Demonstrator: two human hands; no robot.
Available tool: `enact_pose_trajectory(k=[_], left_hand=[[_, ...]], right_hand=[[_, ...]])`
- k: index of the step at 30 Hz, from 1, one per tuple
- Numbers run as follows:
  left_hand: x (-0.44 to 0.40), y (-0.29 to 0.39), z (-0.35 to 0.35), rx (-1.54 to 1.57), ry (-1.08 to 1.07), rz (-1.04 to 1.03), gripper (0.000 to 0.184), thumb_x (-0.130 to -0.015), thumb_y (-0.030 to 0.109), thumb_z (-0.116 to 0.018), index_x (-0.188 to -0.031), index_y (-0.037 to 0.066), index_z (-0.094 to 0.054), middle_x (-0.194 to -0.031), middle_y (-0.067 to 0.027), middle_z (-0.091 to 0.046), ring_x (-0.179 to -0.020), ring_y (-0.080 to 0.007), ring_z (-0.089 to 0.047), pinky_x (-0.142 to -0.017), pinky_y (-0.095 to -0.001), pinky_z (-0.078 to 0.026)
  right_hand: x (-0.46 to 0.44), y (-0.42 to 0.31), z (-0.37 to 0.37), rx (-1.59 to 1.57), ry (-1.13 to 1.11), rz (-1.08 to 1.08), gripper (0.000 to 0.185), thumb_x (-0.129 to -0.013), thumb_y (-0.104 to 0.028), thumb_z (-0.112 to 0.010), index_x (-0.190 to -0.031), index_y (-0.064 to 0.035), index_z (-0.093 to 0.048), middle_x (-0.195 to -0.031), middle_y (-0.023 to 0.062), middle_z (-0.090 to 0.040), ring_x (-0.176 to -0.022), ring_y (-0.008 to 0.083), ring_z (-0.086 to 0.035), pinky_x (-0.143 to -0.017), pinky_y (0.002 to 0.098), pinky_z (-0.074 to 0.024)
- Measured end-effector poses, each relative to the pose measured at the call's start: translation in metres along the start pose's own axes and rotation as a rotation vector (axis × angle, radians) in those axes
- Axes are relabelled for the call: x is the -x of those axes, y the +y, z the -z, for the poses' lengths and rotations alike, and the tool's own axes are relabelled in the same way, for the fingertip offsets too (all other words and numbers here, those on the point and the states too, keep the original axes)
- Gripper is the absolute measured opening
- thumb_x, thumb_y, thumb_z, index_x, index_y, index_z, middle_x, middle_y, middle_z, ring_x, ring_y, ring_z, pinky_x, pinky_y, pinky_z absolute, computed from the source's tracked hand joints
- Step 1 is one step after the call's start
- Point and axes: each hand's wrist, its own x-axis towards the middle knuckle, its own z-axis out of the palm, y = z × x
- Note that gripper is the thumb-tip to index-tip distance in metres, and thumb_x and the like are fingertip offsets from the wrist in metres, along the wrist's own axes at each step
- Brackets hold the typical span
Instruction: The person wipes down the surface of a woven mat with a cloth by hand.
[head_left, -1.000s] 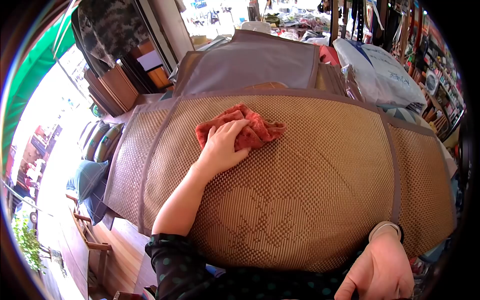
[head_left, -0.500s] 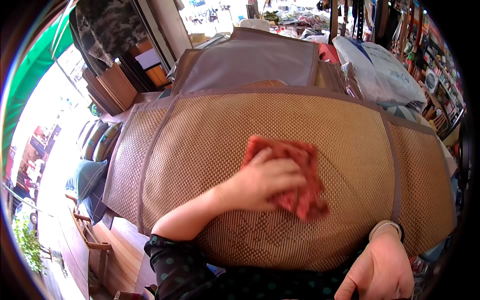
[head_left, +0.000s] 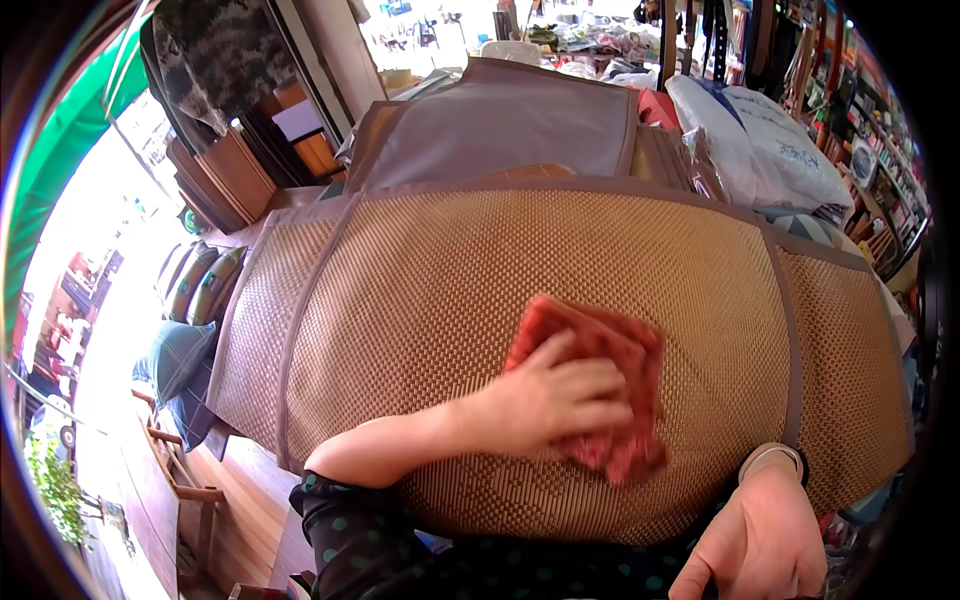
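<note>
A woven tan mat (head_left: 450,270) with brown cloth borders spreads across the middle of the view. My left hand (head_left: 565,400), slightly blurred, lies over a crumpled red cloth (head_left: 635,350) and presses it against the mat right of centre, its fingers bent on the cloth. At the lower right, my right hand (head_left: 765,535) rests palm up by the mat's near edge, with its fingers partly cut off by the frame; nothing shows in its palm. A pale bracelet circles that wrist.
Behind the mat lies a grey sheet with a brown border (head_left: 500,120). White plastic bags (head_left: 765,150) sit at the back right. Cushions (head_left: 175,350) and a wooden chair frame (head_left: 200,492) are on the left. Crowded shelves (head_left: 890,170) stand far right.
My left hand and the red cloth have moved from the mat's upper left part towards the right and nearer to me. My right hand stays in place.
</note>
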Motion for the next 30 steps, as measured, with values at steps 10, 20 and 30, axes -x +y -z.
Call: enact_pose_trajectory(k=[10,20,30], left_hand=[[0.018,-0.058,0.032,-0.111,0.199,0.349,0.065,-0.067,0.016,-0.079,-0.129,0.012,-0.058,-0.127,-0.0124,-0.061,-0.125,-0.0327,-0.054,-0.109,-0.0513,-0.035],[0.002,-0.014,0.005,-0.065,0.094,0.107,0.066,-0.070,0.027,-0.082,-0.129,0.015,-0.056,-0.128,-0.0090,-0.055,-0.126,-0.0283,-0.050,-0.106,-0.0551,-0.034],[0.007,-0.039,0.015,-0.081,0.191,0.181,0.060,-0.068,0.017,-0.079,-0.124,0.015,-0.059,-0.120,-0.0066,-0.060,-0.123,-0.0260,-0.053,-0.106,-0.0489,-0.035]], right_hand=[[0.001,0.001,-0.006,-0.101,0.078,0.016,0.045,-0.100,-0.043,-0.047,-0.131,-0.0131,-0.058,-0.140,0.0014,-0.058,-0.133,0.0170,-0.045,-0.116,0.0363,-0.0299],[-0.001,0.000,-0.008,-0.114,0.071,0.026,0.044,-0.101,-0.042,-0.046,-0.131,-0.0119,-0.057,-0.140,0.0013,-0.058,-0.132,0.0167,-0.047,-0.116,0.0348,-0.0300],[-0.006,0.006,-0.024,-0.500,0.235,0.123,0.059,-0.097,-0.036,-0.056,-0.147,-0.0084,-0.042,-0.161,0.0069,-0.032,-0.148,0.0259,-0.023,-0.121,0.0488,-0.0139]])
